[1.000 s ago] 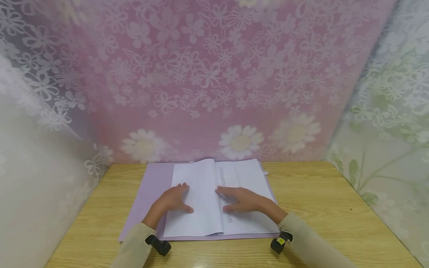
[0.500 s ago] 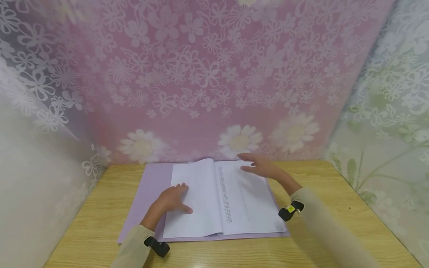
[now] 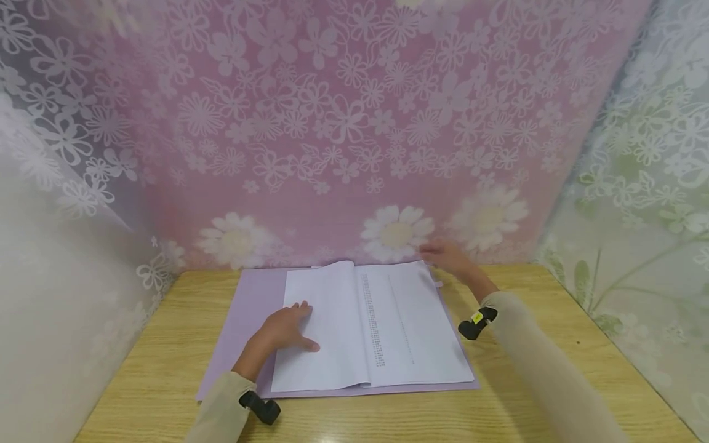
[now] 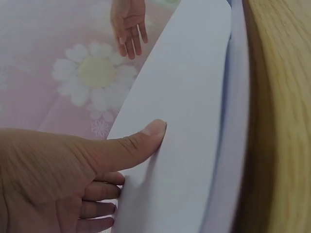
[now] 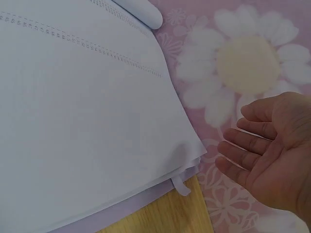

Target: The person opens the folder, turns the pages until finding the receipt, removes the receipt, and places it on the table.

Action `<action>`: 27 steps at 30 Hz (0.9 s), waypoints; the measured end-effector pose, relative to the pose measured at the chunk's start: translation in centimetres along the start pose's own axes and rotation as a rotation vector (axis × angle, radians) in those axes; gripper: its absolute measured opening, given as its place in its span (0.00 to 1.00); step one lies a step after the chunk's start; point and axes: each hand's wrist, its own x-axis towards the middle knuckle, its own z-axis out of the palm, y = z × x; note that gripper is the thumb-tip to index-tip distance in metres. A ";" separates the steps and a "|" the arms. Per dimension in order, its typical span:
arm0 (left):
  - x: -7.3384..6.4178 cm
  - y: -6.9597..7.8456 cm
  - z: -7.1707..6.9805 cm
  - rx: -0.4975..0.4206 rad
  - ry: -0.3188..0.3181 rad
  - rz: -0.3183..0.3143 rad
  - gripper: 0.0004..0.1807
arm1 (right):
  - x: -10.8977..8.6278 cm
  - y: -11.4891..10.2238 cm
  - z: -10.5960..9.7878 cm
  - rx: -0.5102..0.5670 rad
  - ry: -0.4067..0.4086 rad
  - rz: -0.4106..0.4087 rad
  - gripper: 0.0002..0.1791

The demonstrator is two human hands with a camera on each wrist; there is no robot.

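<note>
An open stack of white sheets lies in a lilac folder (image 3: 259, 292) on the table. My left hand (image 3: 284, 329) rests on the left page (image 3: 332, 332), thumb spread from the fingers; in the left wrist view the thumb lies on the paper. Beyond the top right corner of the right page (image 3: 432, 326), my right hand (image 3: 451, 258) is raised, touching nothing. The right wrist view has its fingers relaxed and palm showing. Columns of tiny print run down the right page. A small white tab (image 5: 181, 187) sticks out near that corner.
The wood-grain table (image 3: 532, 344) extends to both sides of the folder. A pink flowered backdrop (image 3: 354, 154) stands right behind it, with flowered side panels at left and right. A dark camera is strapped to each wrist.
My right hand has lifted from near the page fold and moved right and away, past the right page's top corner. The left hand has stayed on the left page.
</note>
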 end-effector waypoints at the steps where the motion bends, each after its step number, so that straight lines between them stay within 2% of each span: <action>1: 0.0 0.0 0.0 -0.001 0.004 0.001 0.53 | 0.1 0.3 0.1 -0.010 0.012 0.002 0.25; 7: -0.3 -0.4 0.5 -0.028 0.025 0.010 0.52 | 0.5 1.3 0.4 0.005 0.028 0.004 0.22; 14: -0.3 -0.6 0.6 -0.025 0.032 0.027 0.51 | 0.7 2.0 0.5 0.033 -0.002 0.096 0.21; 19: -0.1 -0.6 0.7 -0.017 0.032 0.028 0.51 | 0.9 2.6 0.4 0.036 -0.023 0.127 0.21; 27: 0.0 -0.4 0.6 0.002 0.021 0.017 0.52 | 0.8 2.3 0.5 0.028 -0.053 0.092 0.25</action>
